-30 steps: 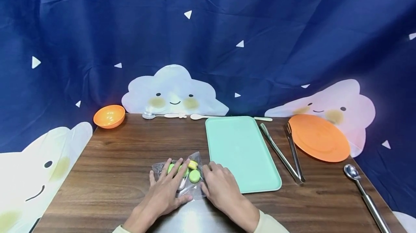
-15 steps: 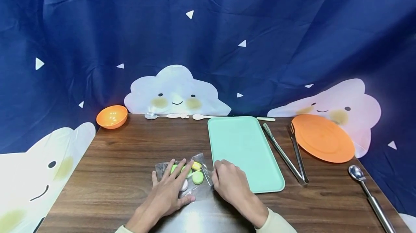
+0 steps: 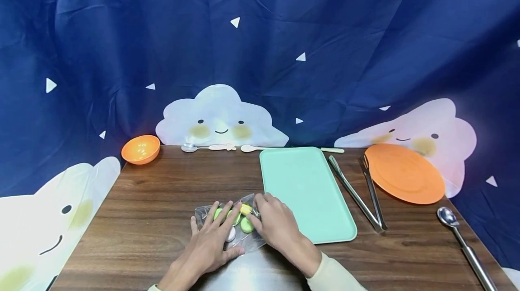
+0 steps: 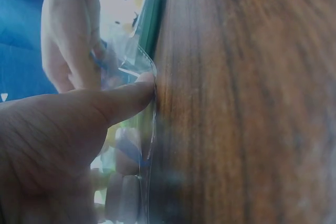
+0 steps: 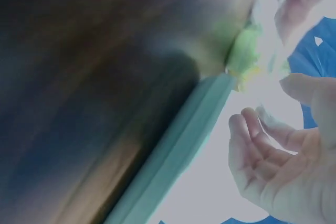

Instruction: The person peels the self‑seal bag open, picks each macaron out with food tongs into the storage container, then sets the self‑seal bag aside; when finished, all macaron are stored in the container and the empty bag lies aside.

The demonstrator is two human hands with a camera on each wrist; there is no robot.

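A clear plastic bag (image 3: 229, 225) of small round sweets lies on the wooden table (image 3: 154, 200), just left of the green tray (image 3: 304, 187) and near the front edge. The sweets (image 3: 246, 224) inside are green, yellow and white.

The left hand (image 3: 209, 243) lies flat on the bag's left half, fingers straight and spread, pressing it to the table; in the left wrist view its thumb (image 4: 123, 98) touches the bag's edge (image 4: 149, 129) where it meets the wood. The right hand (image 3: 274, 225) rests on the bag's right end, right beside the tray's near left edge, with its fingers bent down onto the plastic. Whether they pinch the plastic or only press on it cannot be told; the right wrist view is blurred and shows loosely curled fingers (image 5: 252, 135) near the tray's rim (image 5: 178, 156).

Right of the tray lie metal tongs (image 3: 357, 194), then an orange plate (image 3: 404, 173), and nearer the front a metal scoop (image 3: 461, 241). Behind the tray, along the blue cloud-printed cloth (image 3: 260, 47), lie two pale spoons (image 3: 211, 147), and far to the left sits an orange bowl (image 3: 140, 149).
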